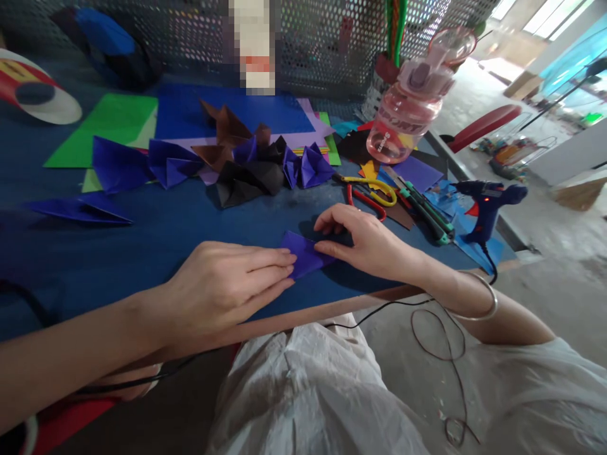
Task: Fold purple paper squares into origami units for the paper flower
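A small folded sheet of purple paper (303, 254) lies on the blue tabletop near its front edge. My left hand (232, 278) rests flat over the sheet's left part, fingers stretched out and close together, hiding that end. On the right side, the thumb of my right hand (365, 243) touches the paper. Its other fingers are bent and stand apart from the thumb, above the table. Behind my hands are folded purple paper pieces (121, 165), a black folded piece (249, 183) and a brown one (227, 129). Another flat purple folded piece (85, 210) lies to the left.
Scissors with yellow and red handles (379, 193), a green utility knife (424, 212) and a blue glue gun (488, 205) lie at the right. A pink water bottle (403, 117) stands behind them. Green (107, 129) and blue sheets (227, 110) lie near the perforated metal panel (313, 44).
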### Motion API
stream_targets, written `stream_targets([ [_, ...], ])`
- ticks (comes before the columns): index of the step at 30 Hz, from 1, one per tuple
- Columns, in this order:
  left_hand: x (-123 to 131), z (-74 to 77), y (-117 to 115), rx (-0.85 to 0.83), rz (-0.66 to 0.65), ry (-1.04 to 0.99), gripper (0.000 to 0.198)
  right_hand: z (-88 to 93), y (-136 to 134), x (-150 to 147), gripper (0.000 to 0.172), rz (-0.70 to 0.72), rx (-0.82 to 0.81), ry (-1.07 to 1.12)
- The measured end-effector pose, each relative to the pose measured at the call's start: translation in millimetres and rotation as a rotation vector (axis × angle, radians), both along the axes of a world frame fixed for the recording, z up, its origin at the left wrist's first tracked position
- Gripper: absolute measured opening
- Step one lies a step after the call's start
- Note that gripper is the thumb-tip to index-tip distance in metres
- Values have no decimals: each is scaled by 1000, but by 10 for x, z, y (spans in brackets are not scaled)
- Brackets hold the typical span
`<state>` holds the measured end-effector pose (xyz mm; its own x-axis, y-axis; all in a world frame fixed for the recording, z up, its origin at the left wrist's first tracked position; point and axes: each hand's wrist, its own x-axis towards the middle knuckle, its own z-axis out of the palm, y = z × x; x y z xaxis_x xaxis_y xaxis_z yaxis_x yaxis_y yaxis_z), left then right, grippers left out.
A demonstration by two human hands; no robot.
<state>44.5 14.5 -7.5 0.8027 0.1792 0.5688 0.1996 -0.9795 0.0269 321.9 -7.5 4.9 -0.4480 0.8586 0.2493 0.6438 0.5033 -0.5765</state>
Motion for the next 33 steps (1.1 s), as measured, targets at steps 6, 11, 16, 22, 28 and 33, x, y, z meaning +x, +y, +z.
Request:
stream_targets([
  [6,52,-34,36,-23,24,-39,30,-31,-181,-123,24,-171,3,-48],
  [11,59,-23,15,9,35,-52,29,-36,-212,-151,26,-218,-14,-82],
  [16,25,-43,-4,32,22,-27,29,-40,-207,-155,30,-236,-8,-172],
  [22,-21,-131,0,16,14,-34,26,-74,-222,-144,28,-214,18,-192],
  [28,-41,-93,16,0,17,6,21,-84,-301,-44,31,-246,18,-160],
  [33,-113,-178,36,-29,2,27,21,-107,-381,85,38,-229,66,-224],
])
